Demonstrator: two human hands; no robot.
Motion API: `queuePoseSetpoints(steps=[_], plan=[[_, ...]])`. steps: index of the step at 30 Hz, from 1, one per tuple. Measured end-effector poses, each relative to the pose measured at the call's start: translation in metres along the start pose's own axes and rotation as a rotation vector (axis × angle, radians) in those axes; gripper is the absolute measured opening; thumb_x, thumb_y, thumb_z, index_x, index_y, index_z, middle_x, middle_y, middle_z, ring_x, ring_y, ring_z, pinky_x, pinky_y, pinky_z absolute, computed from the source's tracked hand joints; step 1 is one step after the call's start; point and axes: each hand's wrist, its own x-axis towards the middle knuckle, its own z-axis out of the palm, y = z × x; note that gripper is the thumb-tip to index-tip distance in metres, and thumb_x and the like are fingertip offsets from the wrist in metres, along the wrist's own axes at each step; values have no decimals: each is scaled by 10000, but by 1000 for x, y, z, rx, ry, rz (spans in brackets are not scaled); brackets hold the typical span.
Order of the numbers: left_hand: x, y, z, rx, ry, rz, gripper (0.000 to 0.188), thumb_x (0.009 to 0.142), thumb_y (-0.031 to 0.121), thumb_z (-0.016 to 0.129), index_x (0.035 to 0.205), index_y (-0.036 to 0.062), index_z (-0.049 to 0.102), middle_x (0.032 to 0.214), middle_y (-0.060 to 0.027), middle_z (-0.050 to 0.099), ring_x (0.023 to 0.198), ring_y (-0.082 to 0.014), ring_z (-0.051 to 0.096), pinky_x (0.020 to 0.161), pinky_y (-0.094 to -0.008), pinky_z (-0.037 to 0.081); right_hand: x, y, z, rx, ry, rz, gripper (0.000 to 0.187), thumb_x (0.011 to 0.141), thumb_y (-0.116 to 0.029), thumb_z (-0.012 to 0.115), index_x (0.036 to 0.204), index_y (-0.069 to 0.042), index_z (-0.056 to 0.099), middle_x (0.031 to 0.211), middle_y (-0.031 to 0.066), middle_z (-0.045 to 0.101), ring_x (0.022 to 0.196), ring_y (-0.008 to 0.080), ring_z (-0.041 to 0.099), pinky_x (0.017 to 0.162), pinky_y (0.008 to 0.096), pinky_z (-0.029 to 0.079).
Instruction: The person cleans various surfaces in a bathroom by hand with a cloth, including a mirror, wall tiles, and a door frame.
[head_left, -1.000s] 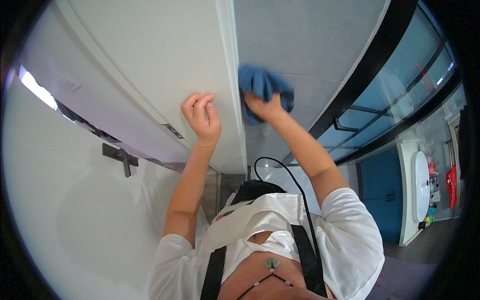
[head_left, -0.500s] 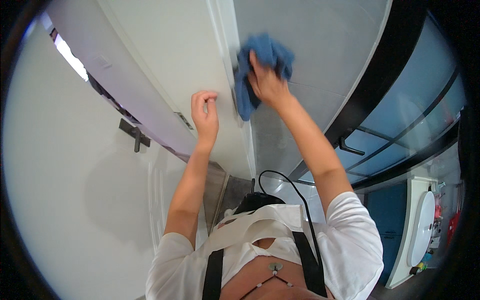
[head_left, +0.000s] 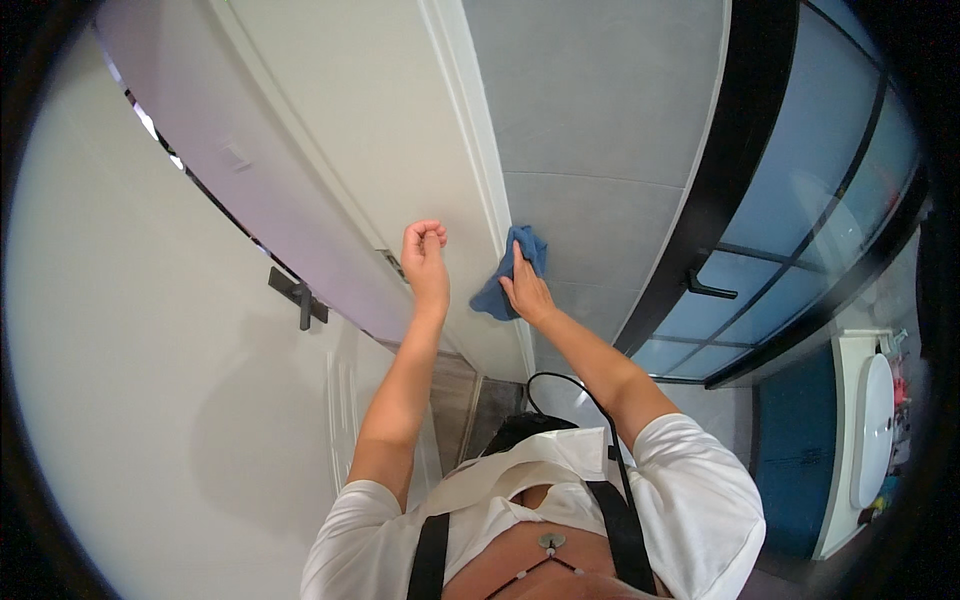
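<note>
My right hand [head_left: 530, 290] presses a blue cloth [head_left: 497, 291] against the edge of the white door frame [head_left: 472, 110], beside the grey tiled wall [head_left: 590, 110]. Its fingers point up along the cloth, which bunches above them and hangs to their left. My left hand [head_left: 426, 262] is raised in front of the frame's flat inner face, fingers curled in and nothing visible in them. Close to its left, a metal strike plate [head_left: 392, 263] is set into the frame.
A white door [head_left: 150, 300] with a dark handle [head_left: 300, 297] stands on the left. To the right is a black-framed glass door [head_left: 760, 230] with a black lever handle [head_left: 711, 290]. Beyond it sits a washbasin [head_left: 872, 430] on a blue cabinet [head_left: 795, 450]. A black cable [head_left: 602, 402] loops by my chest.
My right hand has brought the cloth down along the frame's edge, nearer to me. The cloth lies flatter now. My left hand stays curled, and the whole view has shifted slightly.
</note>
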Motion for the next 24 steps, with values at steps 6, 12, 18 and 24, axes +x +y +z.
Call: queuePoseSetpoints(steps=[6,12,18,24], plan=[[-9,1,1,-8,-78,15,113,903,40,438,946,4,536,863,-44,559,784,-102,524,739,-244,451,18,-37,-52,-341,183,-119,441,836,-111,547,1265,-68,455,1273,246,393,1126,441,406,885,465,402],[-6,-4,19,-50,-76,57,130,897,32,449,1001,-1,519,913,-52,551,810,-107,526,749,-239,441,94,-76,-156,-570,468,-537,513,798,-62,579,1281,-39,410,1166,216,493,1011,398,502,835,446,422],[-3,-30,26,-211,-64,4,145,909,51,444,1031,10,513,916,-45,545,810,-110,518,770,-259,442,147,-121,-139,-12,385,-406,591,865,-98,459,1374,37,191,1289,278,395,1124,405,444,940,381,368],[-5,-33,13,-282,-153,-15,161,930,108,441,1032,7,514,917,-55,539,833,-126,504,796,-275,420,71,-47,-27,177,276,-186,584,851,-111,397,1353,99,182,1322,327,320,1230,446,316,1034,419,253]])
